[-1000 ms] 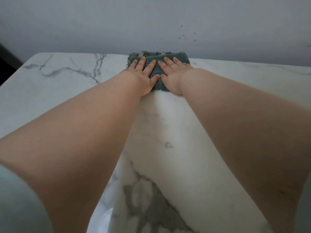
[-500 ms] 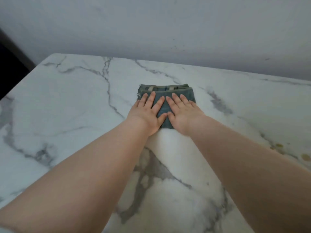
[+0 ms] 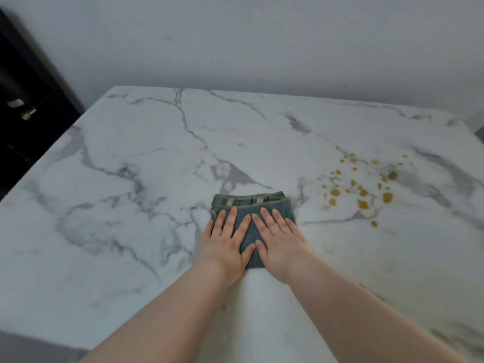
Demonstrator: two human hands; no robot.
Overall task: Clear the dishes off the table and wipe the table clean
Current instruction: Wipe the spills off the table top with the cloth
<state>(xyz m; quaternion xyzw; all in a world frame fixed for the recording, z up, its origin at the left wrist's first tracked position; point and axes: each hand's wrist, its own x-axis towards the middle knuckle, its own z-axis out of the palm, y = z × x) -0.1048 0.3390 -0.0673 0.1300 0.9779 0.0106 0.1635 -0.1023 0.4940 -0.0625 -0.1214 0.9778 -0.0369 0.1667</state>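
A pale grey wall (image 3: 262, 35) is filling the top of the view, and below it a white counter (image 3: 117, 205) with grey marble veins is stretching across almost everything else. A dark opening (image 3: 26, 113) is showing past the counter's left edge. Two bare forearms are reaching in from the bottom, the left forearm (image 3: 170, 310) and the right forearm (image 3: 353, 310) angling toward each other. Where they meet, a folded blue-green cloth (image 3: 264, 204) is lying flat near the middle of the counter, its striped folded edge pointing toward the wall. The left hand (image 3: 225, 247) is pressing down on the cloth's left part with straight, slightly spread fingers, its outer edge hanging over onto the bare counter. The right hand (image 3: 280, 244) is pressing down on the right part the same way, flat and spread, with the two thumbs nearly touching over the cloth. To the right of the cloth and apart from it, a scatter of small yellow-brown drops (image 3: 361, 184) is sitting on the counter.
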